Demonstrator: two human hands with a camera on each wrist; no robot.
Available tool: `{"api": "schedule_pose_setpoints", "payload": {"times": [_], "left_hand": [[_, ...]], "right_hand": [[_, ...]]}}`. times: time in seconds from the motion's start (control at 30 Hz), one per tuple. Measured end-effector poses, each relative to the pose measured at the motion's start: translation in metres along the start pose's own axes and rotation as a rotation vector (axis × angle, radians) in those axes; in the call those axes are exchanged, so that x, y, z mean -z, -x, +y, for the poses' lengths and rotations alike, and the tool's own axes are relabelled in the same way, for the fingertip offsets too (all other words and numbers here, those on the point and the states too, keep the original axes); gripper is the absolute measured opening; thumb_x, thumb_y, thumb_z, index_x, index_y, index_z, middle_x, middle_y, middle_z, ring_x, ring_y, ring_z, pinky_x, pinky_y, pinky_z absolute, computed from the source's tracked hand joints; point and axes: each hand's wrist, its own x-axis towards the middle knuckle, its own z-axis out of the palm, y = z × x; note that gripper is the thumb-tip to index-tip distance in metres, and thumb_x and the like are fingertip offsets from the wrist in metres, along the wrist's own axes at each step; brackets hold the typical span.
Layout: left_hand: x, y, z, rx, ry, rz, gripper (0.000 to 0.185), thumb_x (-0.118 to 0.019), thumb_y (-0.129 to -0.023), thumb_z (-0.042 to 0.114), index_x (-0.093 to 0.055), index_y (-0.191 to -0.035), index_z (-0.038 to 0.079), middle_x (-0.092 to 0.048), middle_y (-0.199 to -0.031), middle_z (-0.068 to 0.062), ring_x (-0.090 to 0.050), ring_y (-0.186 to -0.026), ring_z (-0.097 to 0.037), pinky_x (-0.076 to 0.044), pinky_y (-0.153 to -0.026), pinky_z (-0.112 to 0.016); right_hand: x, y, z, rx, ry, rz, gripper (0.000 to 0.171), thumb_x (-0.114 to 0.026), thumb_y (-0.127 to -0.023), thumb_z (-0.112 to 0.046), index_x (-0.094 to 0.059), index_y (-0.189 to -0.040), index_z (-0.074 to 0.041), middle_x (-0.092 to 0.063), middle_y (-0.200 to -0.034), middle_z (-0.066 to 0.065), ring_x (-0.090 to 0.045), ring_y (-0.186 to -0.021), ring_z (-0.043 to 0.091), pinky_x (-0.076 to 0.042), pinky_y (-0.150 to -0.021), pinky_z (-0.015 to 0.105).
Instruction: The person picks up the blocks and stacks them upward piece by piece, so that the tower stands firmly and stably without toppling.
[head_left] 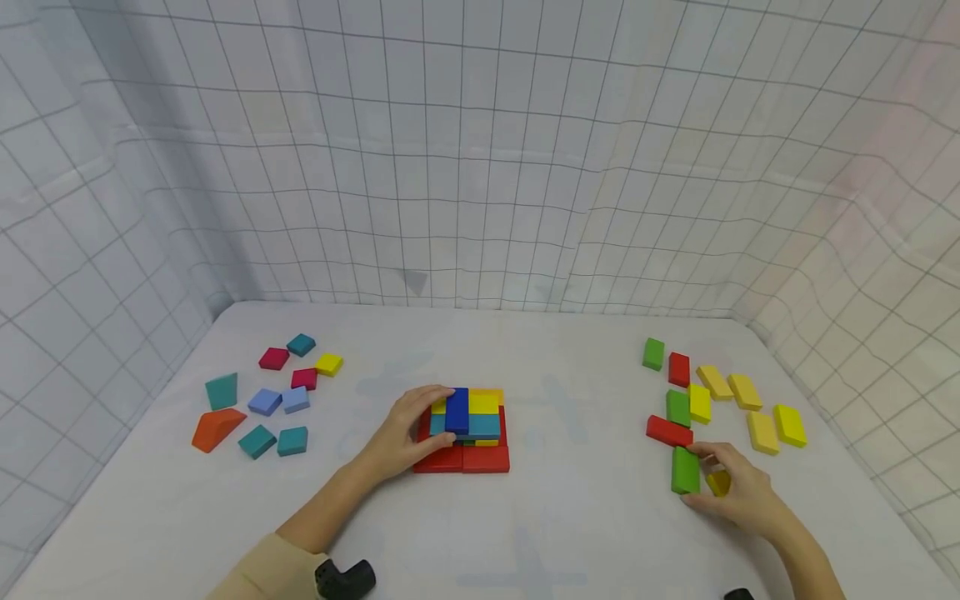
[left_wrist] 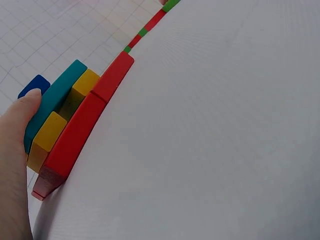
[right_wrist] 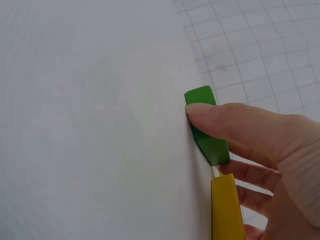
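Observation:
A layered stack of blocks stands mid-table, with red blocks (head_left: 486,459) at its base, yellow blocks (left_wrist: 50,131) between and a teal block (left_wrist: 55,105) above. Across the top lies a dark blue block (head_left: 457,412). My left hand (head_left: 405,433) holds that blue block by its two ends, thumb at the near end and fingers at the far one. Over on the right, my right hand (head_left: 738,492) pinches a green block (head_left: 686,471) between thumb and fingers, low at the tabletop. A yellow block (right_wrist: 227,207) sits under the right palm, partly hidden by the fingers.
Beyond the right hand lie a red block (head_left: 669,432), another green block (head_left: 678,408) and several yellow blocks (head_left: 762,432). Scattered at the left are teal blocks (head_left: 292,441), light blue blocks (head_left: 265,402), crimson blocks (head_left: 303,378) and an orange piece (head_left: 217,429). Grid-patterned cloth (head_left: 480,167) surrounds the table.

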Motion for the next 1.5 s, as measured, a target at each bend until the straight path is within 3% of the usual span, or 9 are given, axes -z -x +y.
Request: {"api": "schedule_pose_setpoints", "payload": {"times": [0.13, 0.33, 0.63, 0.77, 0.97, 1.17, 1.5], "left_hand": [[-0.001, 0.000, -0.002, 0.003, 0.009, -0.002, 0.058, -0.070, -0.080, 0.024, -0.046, -0.131, 0.016, -0.045, -0.134, -0.008, -0.037, -0.122, -0.027, -0.036, -0.096, -0.056], [-0.003, 0.001, -0.004, -0.011, 0.009, 0.003, 0.059, -0.070, -0.079, 0.024, -0.045, -0.132, 0.016, -0.045, -0.134, -0.007, -0.039, -0.121, -0.026, -0.035, -0.096, -0.055], [-0.002, 0.000, -0.004, -0.033, -0.013, 0.005, 0.059, -0.069, -0.080, 0.024, -0.044, -0.133, 0.015, -0.046, -0.132, -0.007, -0.041, -0.119, -0.025, -0.038, -0.095, -0.053], [-0.001, -0.001, -0.004, -0.052, -0.027, 0.002, 0.060, -0.069, -0.080, 0.025, -0.043, -0.133, 0.015, -0.046, -0.132, -0.007, -0.041, -0.119, -0.024, -0.038, -0.095, -0.053], [-0.001, -0.002, -0.004, -0.057, -0.025, -0.004, 0.059, -0.069, -0.081, 0.024, -0.043, -0.133, 0.014, -0.046, -0.133, -0.006, -0.040, -0.121, -0.024, -0.037, -0.097, -0.052], [-0.001, -0.002, -0.003, -0.077, -0.032, -0.001, 0.058, -0.068, -0.081, 0.023, -0.044, -0.132, 0.013, -0.047, -0.132, -0.007, -0.041, -0.120, -0.025, -0.037, -0.096, -0.052], [0.001, 0.000, -0.004, -0.072, -0.032, 0.003, 0.058, -0.069, -0.080, 0.023, -0.044, -0.132, 0.014, -0.048, -0.131, -0.007, -0.042, -0.120, -0.025, -0.038, -0.095, -0.053]], "right_hand": [[-0.001, -0.002, -0.003, 0.013, 0.012, 0.014, 0.063, -0.083, -0.063, -0.024, -0.053, -0.114, -0.004, -0.055, -0.104, 0.007, -0.053, -0.089, 0.026, -0.042, -0.075, 0.051], [-0.001, -0.017, -0.026, 0.134, 0.009, 0.065, 0.059, -0.084, -0.063, -0.022, -0.054, -0.112, -0.007, -0.055, -0.106, 0.002, -0.049, -0.093, 0.019, -0.046, -0.077, 0.033], [-0.026, -0.073, -0.103, 0.371, -0.188, 0.006, 0.060, -0.080, -0.067, -0.012, -0.051, -0.119, -0.007, -0.053, -0.115, 0.003, -0.049, -0.097, 0.025, -0.045, -0.079, 0.043], [-0.043, -0.094, -0.139, 0.425, -0.240, -0.042, 0.059, -0.080, -0.069, -0.016, -0.051, -0.119, -0.008, -0.054, -0.115, 0.003, -0.049, -0.099, 0.027, -0.041, -0.084, 0.047], [-0.069, -0.116, -0.177, 0.442, -0.244, -0.105, 0.055, -0.079, -0.070, -0.025, -0.054, -0.117, -0.010, -0.055, -0.110, 0.000, -0.049, -0.099, 0.024, -0.031, -0.084, 0.043], [-0.087, -0.125, -0.190, 0.462, -0.208, -0.140, 0.055, -0.078, -0.071, -0.029, -0.054, -0.115, -0.008, -0.054, -0.108, 0.001, -0.049, -0.097, 0.023, -0.030, -0.085, 0.042], [-0.097, -0.130, -0.194, 0.494, -0.199, -0.151, 0.056, -0.077, -0.072, -0.029, -0.052, -0.117, -0.008, -0.053, -0.109, 0.003, -0.049, -0.100, 0.018, -0.030, -0.085, 0.041]]}}
